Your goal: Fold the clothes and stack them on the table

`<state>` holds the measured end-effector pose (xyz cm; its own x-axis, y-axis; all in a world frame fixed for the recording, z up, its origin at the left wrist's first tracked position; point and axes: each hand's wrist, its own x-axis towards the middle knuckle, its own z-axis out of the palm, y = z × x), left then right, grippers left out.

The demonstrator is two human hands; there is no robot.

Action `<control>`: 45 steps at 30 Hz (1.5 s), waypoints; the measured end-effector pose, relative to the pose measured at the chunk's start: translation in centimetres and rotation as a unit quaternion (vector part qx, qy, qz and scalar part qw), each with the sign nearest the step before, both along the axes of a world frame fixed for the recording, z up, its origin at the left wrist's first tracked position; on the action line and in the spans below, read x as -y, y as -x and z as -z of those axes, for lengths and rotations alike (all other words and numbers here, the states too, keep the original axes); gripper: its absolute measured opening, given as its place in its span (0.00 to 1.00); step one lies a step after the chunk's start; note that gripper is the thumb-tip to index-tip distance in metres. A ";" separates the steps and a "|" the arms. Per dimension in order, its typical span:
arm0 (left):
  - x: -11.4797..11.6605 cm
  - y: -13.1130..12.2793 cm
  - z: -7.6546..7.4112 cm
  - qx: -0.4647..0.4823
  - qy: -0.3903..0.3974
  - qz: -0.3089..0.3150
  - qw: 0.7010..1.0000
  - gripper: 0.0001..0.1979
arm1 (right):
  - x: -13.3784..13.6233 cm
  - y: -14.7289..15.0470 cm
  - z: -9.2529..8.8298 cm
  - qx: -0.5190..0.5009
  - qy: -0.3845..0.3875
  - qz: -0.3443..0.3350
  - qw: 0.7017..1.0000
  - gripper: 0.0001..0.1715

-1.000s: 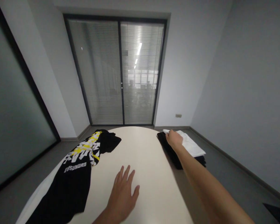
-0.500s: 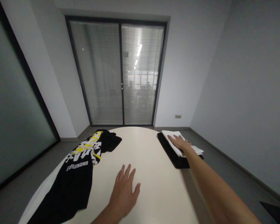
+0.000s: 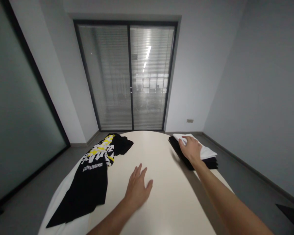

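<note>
My left hand (image 3: 138,189) is open, palm down with fingers spread, over the middle of the pale table (image 3: 159,199), and it holds nothing. At the table's right side my right hand (image 3: 191,148) is over a folded white garment (image 3: 207,152), fingers bent and somewhat apart. Whether its fingertips still touch the cloth is hard to see. Under the white piece lie folded black garments (image 3: 186,161) in a stack. A black T-shirt (image 3: 93,182) with white and yellow print and lettering is spread along the table's left side, to the left of my left hand.
White cloth (image 3: 61,192) shows at the left table edge beside the black T-shirt. Beyond the table's rounded far end stands a glass door with blinds (image 3: 147,107). A grey wall (image 3: 267,98) rises on the right, and a dark frosted panel (image 3: 19,114) on the left.
My right hand has gone from lying flat on the white garment to a raised, bent-finger pose. The left hand has shifted slightly forward and right in view. The camera view has moved slightly.
</note>
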<state>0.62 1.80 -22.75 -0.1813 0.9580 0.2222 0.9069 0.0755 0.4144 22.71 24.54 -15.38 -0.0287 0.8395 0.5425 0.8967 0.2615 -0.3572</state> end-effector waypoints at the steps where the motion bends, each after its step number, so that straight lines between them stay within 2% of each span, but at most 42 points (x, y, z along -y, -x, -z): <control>1: -0.2 0.7 -0.3 -0.002 -0.012 -0.014 1.000 0.29 | 1.4 0.7 0.0 -0.007 -0.019 -0.020 1.000 0.25; 4: -0.2 4.0 -1.8 -0.078 -0.054 -0.091 0.991 0.27 | 5.1 2.8 1.4 -0.007 -0.017 -0.078 0.997 0.21; 7: 0.5 8.7 -2.8 -0.163 -0.057 -0.197 0.965 0.26 | 7.4 3.9 4.3 0.011 0.008 -0.110 0.994 0.21; 10: 1.0 12.6 -2.6 -0.164 -0.029 -0.285 0.944 0.26 | 8.0 4.0 6.6 0.031 0.048 -0.148 0.987 0.23; 14: 0.5 15.0 -1.6 -0.094 -0.026 -0.299 0.949 0.24 | 7.6 3.5 7.4 0.021 0.073 -0.183 0.980 0.22; 18: -0.1 15.2 -1.6 -0.078 -0.060 -0.297 0.950 0.24 | 7.5 3.1 7.3 0.020 0.091 -0.196 0.976 0.22; 21: -0.1 14.4 -2.0 -0.076 -0.086 -0.280 0.953 0.21 | 7.6 3.1 7.3 0.017 0.107 -0.203 0.973 0.22; 23: 0.1 13.0 -2.3 -0.077 -0.102 -0.223 0.967 0.20 | 7.6 3.1 7.3 0.012 0.111 -0.209 0.972 0.22; 26: 0.6 10.0 -3.0 -0.052 -0.075 -0.086 0.992 0.18 | 7.6 3.1 7.3 0.008 0.115 -0.210 0.971 0.22; 28: 0.9 8.5 -3.5 -0.042 -0.069 -0.049 0.996 0.17 | 7.6 3.0 7.3 0.008 0.116 -0.213 0.970 0.21; 30: 1.0 8.2 -4.0 -0.079 -0.114 -0.072 0.988 0.19 | 7.6 3.0 7.3 0.007 0.115 -0.216 0.969 0.21; 32: 1.1 9.1 -4.1 -0.134 -0.146 -0.147 0.969 0.21 | 7.5 2.9 7.4 0.009 0.115 -0.219 0.969 0.21; 35: 0.9 11.7 -3.3 -0.150 -0.087 -0.277 0.945 0.25 | 7.6 2.9 7.4 0.015 0.118 -0.221 0.968 0.21; 37: 0.6 13.1 -2.3 -0.115 -0.025 -0.305 0.945 0.27 | 7.7 2.9 7.3 0.018 0.118 -0.219 0.968 0.20; 39: 0.2 13.6 -1.4 -0.092 -0.001 -0.297 0.951 0.27 | 7.8 3.0 7.3 0.019 0.118 -0.218 0.969 0.20; 41: -0.1 13.3 -0.9 -0.094 -0.020 -0.274 0.957 0.26 | 7.9 3.0 7.2 0.018 0.118 -0.219 0.968 0.20; 43: -0.3 12.4 -0.8 -0.104 -0.055 -0.228 0.966 0.24 | 7.9 3.1 7.2 0.020 0.120 -0.220 0.968 0.19; 45: -0.2 11.1 -1.2 -0.106 -0.086 -0.156 0.978 0.22 | 7.9 3.1 7.2 0.020 0.120 -0.222 0.967 0.19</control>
